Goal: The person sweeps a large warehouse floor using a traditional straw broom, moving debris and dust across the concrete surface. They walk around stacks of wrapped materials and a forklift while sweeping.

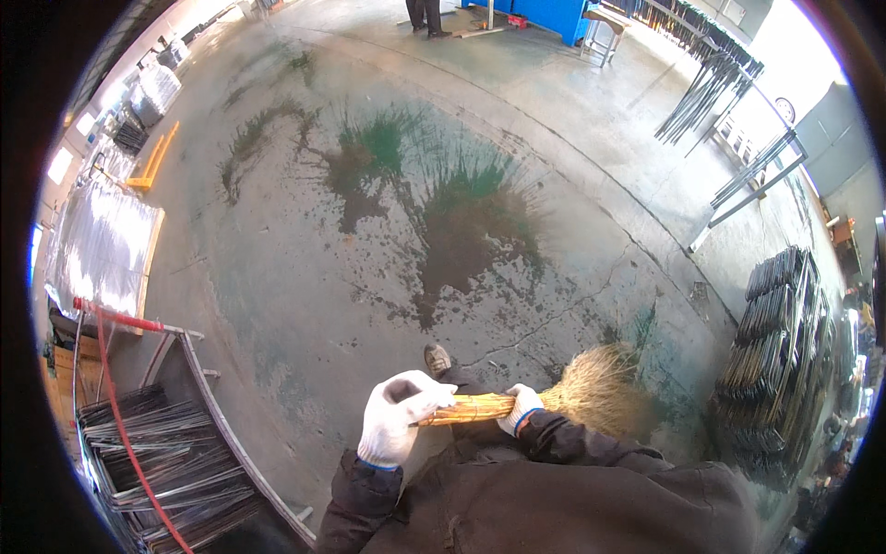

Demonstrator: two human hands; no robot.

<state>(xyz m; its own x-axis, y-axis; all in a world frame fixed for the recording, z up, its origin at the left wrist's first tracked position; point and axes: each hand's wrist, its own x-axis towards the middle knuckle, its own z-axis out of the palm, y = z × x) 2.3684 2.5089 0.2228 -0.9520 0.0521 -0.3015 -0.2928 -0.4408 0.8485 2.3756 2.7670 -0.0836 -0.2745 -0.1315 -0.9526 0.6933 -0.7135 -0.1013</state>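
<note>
A straw broom lies crosswise in front of my body, its bristles fanning out to the right. My right hand, in a white glove with a blue cuff edge, is wrapped round it just above the bristles. At the handle's left end is my left hand, gloved the same way, with thumb and fingers curled against the end. Part of its grip on the handle is hidden. Beyond the broom, dark wet splashes spread over the grey floor.
A cart with a red bar holds many metal rods at the lower left. Stacked black metal frames stand at the right. Film-wrapped goods and a yellow pallet jack are at the left. A person's legs show far ahead.
</note>
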